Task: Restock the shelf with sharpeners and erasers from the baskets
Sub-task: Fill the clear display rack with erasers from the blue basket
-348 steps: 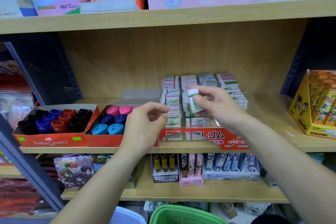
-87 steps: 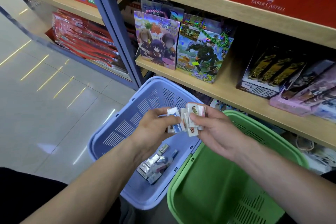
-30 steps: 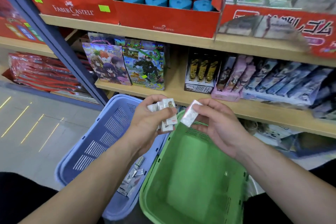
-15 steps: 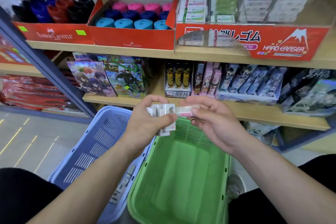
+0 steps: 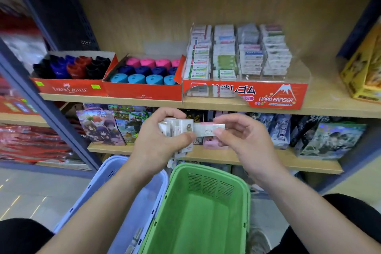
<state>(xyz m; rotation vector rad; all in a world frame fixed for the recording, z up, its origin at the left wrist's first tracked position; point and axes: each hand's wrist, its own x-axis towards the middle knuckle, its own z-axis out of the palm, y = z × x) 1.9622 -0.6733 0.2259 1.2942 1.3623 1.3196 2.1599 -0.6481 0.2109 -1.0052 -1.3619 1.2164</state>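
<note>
Shelf [image 5: 329,109] is judged mostly stocked: sharpener boxes [image 5: 142,90] full, eraser tray [image 5: 243,93] nearly filled | eraser stack [image 5: 177,128] is gripped by left hand [image 5: 158,142], one eraser [image 5: 208,129] pinched by right hand [image 5: 247,140], below shelf | green basket [image 5: 208,171] is seen empty; few packs [image 5: 136,239] are left in blue basket [image 5: 115,163].

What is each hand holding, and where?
The left hand grips a bunch of erasers around their sides; the right hand pinches a single eraser by its right end.

My left hand [image 5: 158,142] grips a bundle of small erasers [image 5: 178,130]. My right hand [image 5: 245,140] pinches a single eraser [image 5: 208,130] touching that bundle. Below them stand a green basket [image 5: 206,166] and a blue basket [image 5: 148,198]. Above, a red eraser box [image 5: 276,97] sits on the shelf [image 5: 329,109].
</note>
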